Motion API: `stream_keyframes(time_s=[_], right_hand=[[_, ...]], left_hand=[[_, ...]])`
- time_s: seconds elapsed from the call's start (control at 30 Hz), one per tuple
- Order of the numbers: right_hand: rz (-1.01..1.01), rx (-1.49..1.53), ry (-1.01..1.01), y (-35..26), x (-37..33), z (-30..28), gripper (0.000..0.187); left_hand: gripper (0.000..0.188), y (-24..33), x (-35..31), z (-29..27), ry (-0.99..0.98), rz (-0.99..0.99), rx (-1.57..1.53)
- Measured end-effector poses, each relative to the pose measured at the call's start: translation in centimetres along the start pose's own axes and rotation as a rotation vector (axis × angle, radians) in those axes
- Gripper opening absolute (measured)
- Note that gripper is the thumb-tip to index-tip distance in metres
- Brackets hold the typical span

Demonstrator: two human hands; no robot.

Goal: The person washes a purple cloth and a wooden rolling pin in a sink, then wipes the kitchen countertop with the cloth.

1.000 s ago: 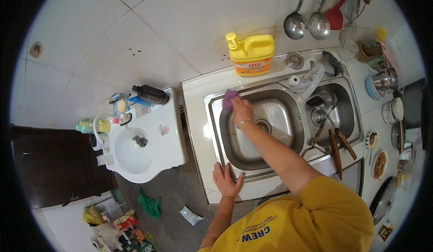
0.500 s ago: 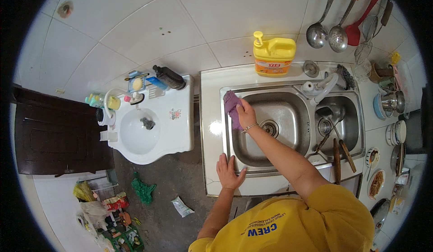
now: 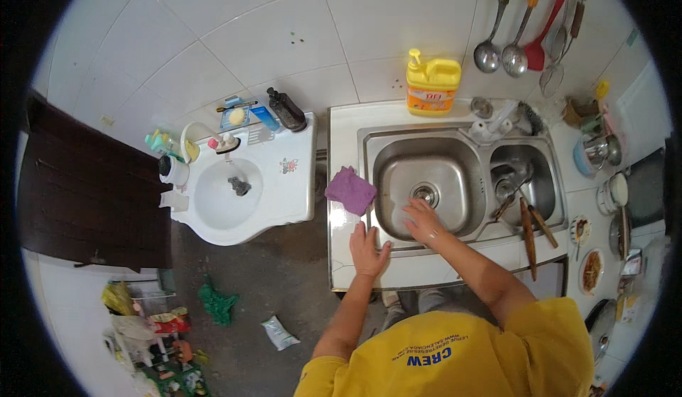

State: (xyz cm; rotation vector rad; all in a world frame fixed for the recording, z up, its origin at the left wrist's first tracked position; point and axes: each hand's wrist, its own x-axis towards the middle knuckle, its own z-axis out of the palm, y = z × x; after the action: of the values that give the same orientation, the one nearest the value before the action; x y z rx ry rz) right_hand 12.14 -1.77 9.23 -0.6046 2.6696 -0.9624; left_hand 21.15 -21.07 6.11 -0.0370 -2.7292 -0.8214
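Note:
A folded purple cloth point(image 3: 351, 191) lies on the white counter and the left rim of the steel sink point(image 3: 455, 157). Just below it, my left hand point(image 3: 369, 250) rests with fingers spread on the counter's front left part and the sink's edge. Over the near side of the large basin hangs my right hand point(image 3: 423, 222), empty, its fingers apart and pointing left. A bracelet circles that wrist. The basin's round drain point(image 3: 426, 194) shows just beyond my fingertips. Ladles with wooden handles point(image 3: 528, 239) lean in the small basin at the right.
A yellow detergent jug point(image 3: 432, 88) stands behind the sink, near the faucet point(image 3: 495, 123). Ladles and a red spatula point(image 3: 537, 50) hang on the tiled wall. Bowls point(image 3: 612, 193) and plates of food point(image 3: 591, 270) sit at the right. Across a gap on the left is a white washbasin point(image 3: 284, 184).
My right hand has let go of the purple cloth and moved right and nearer, over the large basin. The cloth now lies on the counter edge. My left hand stays on the counter.

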Motion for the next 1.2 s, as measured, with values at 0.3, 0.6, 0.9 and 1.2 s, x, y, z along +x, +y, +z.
stream_keyframes(time_s=[0.3,0.6,0.9,1.2], right_hand=[[0.277,-0.313,0.212,5.9,-16.6,-2.0,0.057],[0.328,-0.341,0.195,6.2,-17.4,-0.4,0.077],[0.355,-0.385,0.219,5.6,-17.5,-1.1,0.077],[0.303,-0.381,0.343,5.8,-17.6,-0.3,0.068]], left_hand=[[0.047,-1.7,8.2,-0.8,0.163,0.043,0.022],[0.062,-3.6,13.7,1.4,-0.395,-0.059,0.385],[0.063,-3.7,1.1,-2.2,-0.354,0.104,0.278],[0.062,-0.7,-8.2,-5.6,-0.353,0.076,0.278]])
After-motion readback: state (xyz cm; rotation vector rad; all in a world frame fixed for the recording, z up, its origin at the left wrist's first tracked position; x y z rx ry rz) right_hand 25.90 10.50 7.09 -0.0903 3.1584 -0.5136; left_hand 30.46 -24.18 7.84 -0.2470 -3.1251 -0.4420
